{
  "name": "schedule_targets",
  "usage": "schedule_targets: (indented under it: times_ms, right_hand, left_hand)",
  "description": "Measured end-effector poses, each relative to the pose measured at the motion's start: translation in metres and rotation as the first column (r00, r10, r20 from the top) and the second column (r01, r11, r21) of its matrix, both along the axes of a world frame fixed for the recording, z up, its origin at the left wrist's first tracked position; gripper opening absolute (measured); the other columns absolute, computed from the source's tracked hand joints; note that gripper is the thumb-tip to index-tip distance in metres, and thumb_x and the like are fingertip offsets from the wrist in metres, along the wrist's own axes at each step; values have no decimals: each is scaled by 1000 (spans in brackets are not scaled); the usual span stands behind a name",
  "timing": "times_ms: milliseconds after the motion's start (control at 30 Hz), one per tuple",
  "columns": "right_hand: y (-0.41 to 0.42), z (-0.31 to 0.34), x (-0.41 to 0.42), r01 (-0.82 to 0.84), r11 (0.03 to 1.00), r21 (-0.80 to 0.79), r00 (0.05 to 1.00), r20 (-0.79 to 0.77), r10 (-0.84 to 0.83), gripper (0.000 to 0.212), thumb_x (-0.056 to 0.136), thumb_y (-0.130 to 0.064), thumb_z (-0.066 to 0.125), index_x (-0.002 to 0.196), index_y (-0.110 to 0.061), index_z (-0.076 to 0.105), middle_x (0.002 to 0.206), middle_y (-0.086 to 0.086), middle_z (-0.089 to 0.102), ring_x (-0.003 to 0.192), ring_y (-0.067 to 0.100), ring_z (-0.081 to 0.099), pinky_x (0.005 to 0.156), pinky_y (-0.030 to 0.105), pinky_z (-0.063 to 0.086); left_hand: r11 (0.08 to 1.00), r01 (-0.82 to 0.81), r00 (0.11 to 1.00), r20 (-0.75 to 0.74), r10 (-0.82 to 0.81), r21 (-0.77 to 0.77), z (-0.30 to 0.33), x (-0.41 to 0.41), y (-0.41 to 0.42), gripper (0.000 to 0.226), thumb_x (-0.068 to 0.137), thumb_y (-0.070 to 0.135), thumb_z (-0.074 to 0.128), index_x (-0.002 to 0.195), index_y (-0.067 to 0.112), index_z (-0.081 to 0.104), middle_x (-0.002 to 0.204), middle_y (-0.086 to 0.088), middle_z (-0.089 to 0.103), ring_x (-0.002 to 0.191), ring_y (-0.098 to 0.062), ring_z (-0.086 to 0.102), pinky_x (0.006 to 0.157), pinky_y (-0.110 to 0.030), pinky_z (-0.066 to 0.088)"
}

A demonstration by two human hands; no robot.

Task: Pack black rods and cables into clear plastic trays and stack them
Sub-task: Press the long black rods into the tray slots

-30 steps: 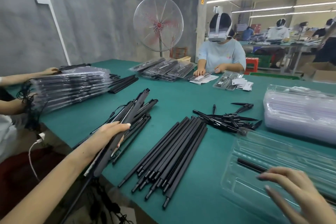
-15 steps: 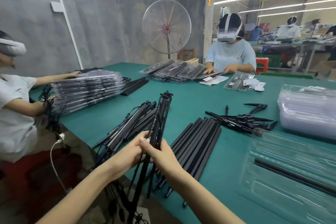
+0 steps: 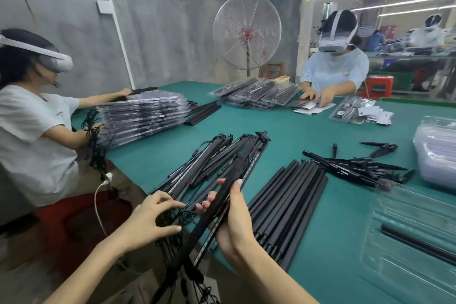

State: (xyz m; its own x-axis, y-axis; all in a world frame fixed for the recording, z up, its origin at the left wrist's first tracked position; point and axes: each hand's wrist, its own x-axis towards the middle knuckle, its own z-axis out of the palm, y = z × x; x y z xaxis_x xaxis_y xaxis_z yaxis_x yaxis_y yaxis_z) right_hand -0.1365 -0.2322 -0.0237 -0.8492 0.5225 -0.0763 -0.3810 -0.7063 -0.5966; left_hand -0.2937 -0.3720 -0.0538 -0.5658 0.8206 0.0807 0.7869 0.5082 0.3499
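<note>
Hands are seen low in the head view, over the near edge of the green bench [image 3: 283, 136]. A long black rod [image 3: 217, 207] is gripped by the right hand [image 3: 232, 224], with the thumb on top and the fingers curled under it; the rod is tilted, its far end over the bench and its near end hanging past the edge. A tangle of black cables [image 3: 172, 219] at the bench edge is touched by the left hand [image 3: 150, 219], whose fingers are bent around the cables; a firm grip cannot be confirmed. The two hands are close together but not touching.

A loose pile of rods with cables [image 3: 222, 158] is lying just behind the hands. A neat row of plain black rods [image 3: 291, 200] is placed to the right of it, and small black spikes [image 3: 355, 165] are scattered farther right. A clear plastic tray [image 3: 407, 242] with one rod in it is seen at the right edge, and a stack of empty trays [image 3: 436, 150] behind it. A stack of filled trays [image 3: 140, 116] is handled by a person in a white shirt [image 3: 29, 136] on the left. Another person [image 3: 335, 69] is seated at the far side, near a standing fan [image 3: 246, 32].
</note>
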Motion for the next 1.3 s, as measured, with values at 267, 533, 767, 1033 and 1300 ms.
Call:
schedule_targets:
  times_ms: [267, 533, 767, 1033, 1300]
  right_hand:
    - [13, 19, -2, -8, 964, -265, 965, -255, -62, 45, 96, -52, 36, 93, -10, 51, 57, 2, 43, 46, 15, 43, 67, 30, 42]
    - [14, -19, 8, -121, 892, 435, 991, 104, 84, 52, 84, -55, 43, 97, -7, 59, 62, 2, 61, 59, 15, 61, 66, 27, 54]
    - [-9, -28, 5, -352, 823, 447, 935, 206, 288, 40, 92, -52, 51, 79, -14, 55, 70, 4, 64, 67, 21, 64, 74, 32, 52]
    - [-5, -24, 15, -313, 715, 625, 945, 282, 167, 36, 98, -42, 45, 87, -7, 49, 69, 10, 59, 61, 19, 60, 65, 25, 52]
    - [-13, -25, 5, -108, 932, 347, 994, 13, 111, 39, 91, -46, 44, 85, -8, 50, 63, 4, 57, 55, 15, 54, 56, 23, 50]
  left_hand:
    - [996, 73, 967, -246, -60, 45, -2, 3, -1, 19, 79, 37, 74, 86, 38, 56, 98, 13, 36, 93, -7, 40, 81, -30, 37]
    - [944, 19, 989, -148, 31, 328, -13, 28, -19, 35, 81, 4, 73, 65, 9, 42, 72, 11, 44, 65, -6, 46, 62, -16, 34]
    - [909, -143, 965, -150, 217, 392, -12, 26, -45, 39, 73, -17, 67, 72, 14, 42, 77, 8, 38, 65, 0, 41, 60, -11, 33]
    - [942, -242, 969, 5, 248, 233, -35, 7, -58, 32, 82, -3, 65, 71, 15, 40, 78, 0, 44, 69, -14, 45, 65, -22, 35]
    - [956, 79, 949, -314, 14, 281, -34, 35, -50, 43, 81, 37, 65, 122, 41, 52, 119, 20, 38, 103, 0, 41, 89, -17, 36]
